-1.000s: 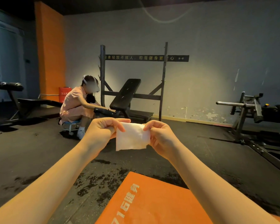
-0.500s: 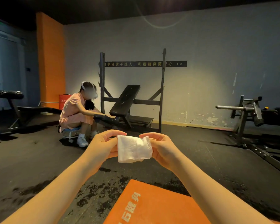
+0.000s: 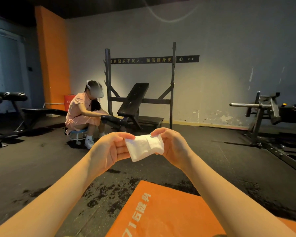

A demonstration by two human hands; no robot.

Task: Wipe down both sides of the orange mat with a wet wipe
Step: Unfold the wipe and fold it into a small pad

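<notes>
Hands meet in midair — left hand [image 3: 112,147] and right hand [image 3: 173,145] each pinch one end of a folded white wet wipe [image 3: 144,147] above the orange mat's [image 3: 169,214] far edge on the floor [image 3: 41,168].

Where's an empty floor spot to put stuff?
Bare dark rubber floor lies left of the flat orange mat, and between it and the grey steel machine. It's crowded around the black incline bench and seated person.

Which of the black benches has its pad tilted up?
The middle bench, inside the tall rack, slopes steeply; the left bench lies flat.
</notes>
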